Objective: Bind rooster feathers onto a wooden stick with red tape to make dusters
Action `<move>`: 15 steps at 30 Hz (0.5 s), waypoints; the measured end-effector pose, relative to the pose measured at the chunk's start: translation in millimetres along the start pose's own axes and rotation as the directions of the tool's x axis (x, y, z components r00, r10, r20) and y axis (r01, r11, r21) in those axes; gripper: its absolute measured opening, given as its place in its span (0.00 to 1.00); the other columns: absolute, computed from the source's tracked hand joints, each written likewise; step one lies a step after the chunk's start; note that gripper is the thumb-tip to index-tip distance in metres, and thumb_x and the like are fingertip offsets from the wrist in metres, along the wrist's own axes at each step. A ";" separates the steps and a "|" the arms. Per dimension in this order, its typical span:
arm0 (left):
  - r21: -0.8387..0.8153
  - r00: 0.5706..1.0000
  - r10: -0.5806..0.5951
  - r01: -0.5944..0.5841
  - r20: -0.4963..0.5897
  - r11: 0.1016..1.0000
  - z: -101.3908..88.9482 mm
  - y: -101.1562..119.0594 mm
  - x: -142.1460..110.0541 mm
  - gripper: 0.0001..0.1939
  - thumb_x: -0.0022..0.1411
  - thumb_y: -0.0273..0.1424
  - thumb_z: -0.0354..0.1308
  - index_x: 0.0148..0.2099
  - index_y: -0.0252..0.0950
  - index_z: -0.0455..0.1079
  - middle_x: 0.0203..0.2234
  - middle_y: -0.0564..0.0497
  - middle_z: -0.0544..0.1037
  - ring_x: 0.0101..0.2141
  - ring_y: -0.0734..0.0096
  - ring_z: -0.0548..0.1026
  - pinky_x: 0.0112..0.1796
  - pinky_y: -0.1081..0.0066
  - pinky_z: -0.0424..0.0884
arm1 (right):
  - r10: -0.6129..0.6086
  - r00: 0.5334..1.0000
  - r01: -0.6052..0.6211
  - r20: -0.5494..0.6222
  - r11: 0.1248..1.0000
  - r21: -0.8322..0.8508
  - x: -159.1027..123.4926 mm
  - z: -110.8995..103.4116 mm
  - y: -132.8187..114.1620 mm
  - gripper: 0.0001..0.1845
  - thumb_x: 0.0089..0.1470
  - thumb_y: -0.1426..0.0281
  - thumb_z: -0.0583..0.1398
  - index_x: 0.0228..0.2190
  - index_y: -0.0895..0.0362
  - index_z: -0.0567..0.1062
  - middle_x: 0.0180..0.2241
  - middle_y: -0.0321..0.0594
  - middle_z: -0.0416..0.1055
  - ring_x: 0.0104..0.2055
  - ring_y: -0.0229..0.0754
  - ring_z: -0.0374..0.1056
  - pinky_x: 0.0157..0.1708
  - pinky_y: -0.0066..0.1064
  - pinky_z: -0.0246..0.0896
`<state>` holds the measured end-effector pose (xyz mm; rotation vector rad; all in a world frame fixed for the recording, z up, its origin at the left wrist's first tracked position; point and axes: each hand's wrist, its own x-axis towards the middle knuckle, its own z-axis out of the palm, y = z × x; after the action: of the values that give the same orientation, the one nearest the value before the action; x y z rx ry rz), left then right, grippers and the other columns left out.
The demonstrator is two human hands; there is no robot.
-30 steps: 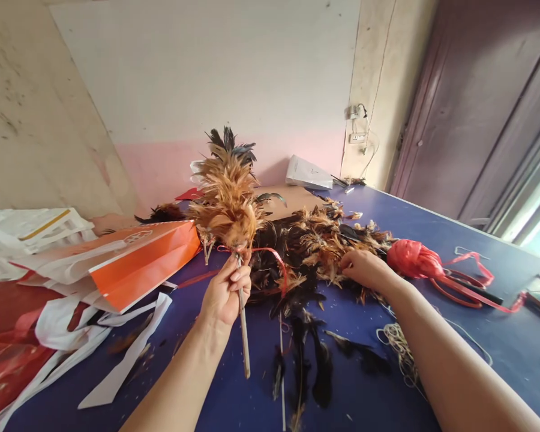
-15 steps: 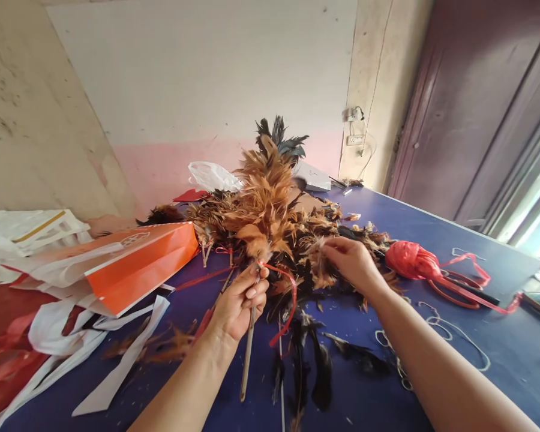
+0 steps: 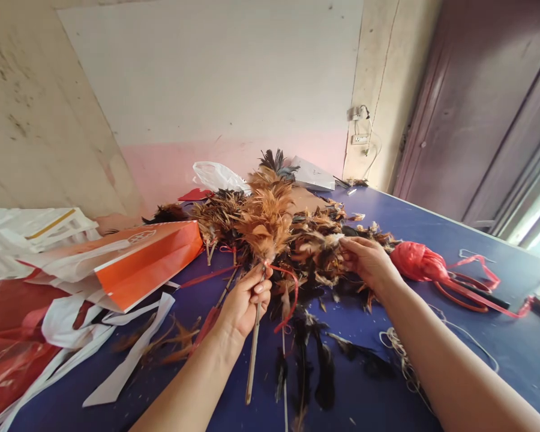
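My left hand point(image 3: 247, 300) grips the thin wooden stick of a feather duster point(image 3: 267, 216), just below its feathers. The duster leans away from me, brown along its length with dark feathers at the tip. A red plastic ribbon point(image 3: 292, 300) hangs from the base of the feathers. To the right, my right hand point(image 3: 366, 259) has its fingers pinched at a pile of brown and black feathers point(image 3: 319, 252). Some pale fluff shows by its fingertips; whether feathers are held there is hard to make out. Long black feathers point(image 3: 324, 366) lie in front of the pile.
A ball of red ribbon point(image 3: 418, 261) sits at right beside scissors point(image 3: 463, 294) and loose string point(image 3: 402, 351). An orange and white paper bag point(image 3: 148, 264) lies left, near white strips point(image 3: 130, 354). Plastic bags rest at the back of the blue table point(image 3: 432, 222).
The duster's tip has dropped lower, while my left hand keeps its grip. My right hand has shifted slightly right across the feather pile. The whole view has moved a little.
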<state>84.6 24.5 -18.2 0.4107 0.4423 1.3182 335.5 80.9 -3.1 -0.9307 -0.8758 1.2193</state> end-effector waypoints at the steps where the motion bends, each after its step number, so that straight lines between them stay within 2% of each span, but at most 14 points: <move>1: -0.003 1.000 -0.004 0.004 0.001 1.000 0.2 0.1 0.0 0.08 0.59 0.17 0.49 0.33 0.26 0.70 0.24 0.48 0.70 0.14 0.90 0.59 0.11 0.88 0.53 | -0.007 0.999 0.008 -0.049 1.000 0.017 1.8 -1.4 0.4 0.13 0.34 0.71 0.68 0.23 0.58 0.70 0.19 0.33 0.67 0.18 0.31 0.59 0.16 0.24 0.54; 3: -0.008 1.000 -0.018 0.018 0.006 1.000 0.8 0.1 -0.1 0.09 0.59 0.17 0.49 0.33 0.27 0.70 0.24 0.49 0.70 0.14 0.90 0.58 0.11 0.88 0.53 | 0.042 0.993 -0.030 -0.114 0.994 0.103 4.4 -1.3 1.7 0.09 0.36 0.75 0.66 0.22 0.58 0.70 0.20 0.34 0.69 0.19 0.32 0.61 0.17 0.24 0.56; 5: -0.007 1.000 -0.027 0.027 0.006 1.000 1.3 0.1 -0.3 0.08 0.59 0.17 0.49 0.33 0.27 0.70 0.24 0.49 0.71 0.14 0.90 0.58 0.11 0.88 0.53 | 0.126 0.986 -0.103 -0.109 0.975 0.196 3.2 4.7 4.3 0.06 0.39 0.77 0.63 0.21 0.57 0.70 0.20 0.35 0.69 0.20 0.33 0.62 0.19 0.25 0.59; 9: 0.008 1.000 -0.017 0.017 -0.023 1.000 1.6 -1.3 -0.8 0.06 0.57 0.17 0.52 0.33 0.26 0.70 0.26 0.46 0.72 0.15 0.90 0.59 0.12 0.89 0.54 | 0.173 0.984 -0.175 0.028 0.956 0.234 -19.2 34.9 15.7 0.05 0.41 0.75 0.63 0.25 0.57 0.72 0.26 0.36 0.72 0.24 0.34 0.65 0.23 0.25 0.62; 11: 0.029 0.999 -0.002 0.003 -0.042 1.000 2.0 -3.3 -1.3 0.06 0.56 0.17 0.53 0.33 0.27 0.70 0.28 0.44 0.73 0.16 0.89 0.60 0.12 0.90 0.55 | 0.116 0.990 -0.131 0.085 0.971 0.198 -36.5 53.2 25.0 0.09 0.39 0.71 0.65 0.27 0.57 0.71 0.28 0.36 0.72 0.26 0.35 0.66 0.25 0.25 0.61; 15: 0.095 0.998 0.047 -0.043 -0.043 0.995 4.3 -9.6 -2.8 0.04 0.52 0.18 0.57 0.32 0.28 0.71 0.27 0.48 0.73 0.17 0.89 0.62 0.13 0.89 0.56 | -0.100 0.992 0.101 0.076 0.995 -0.014 -60.8 77.6 46.4 0.11 0.38 0.67 0.66 0.25 0.57 0.70 0.24 0.35 0.70 0.26 0.35 0.64 0.28 0.26 0.59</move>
<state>94.3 19.6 -19.3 0.4723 0.5365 1.3556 238.7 33.8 -20.2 -0.8487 -0.9836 1.1676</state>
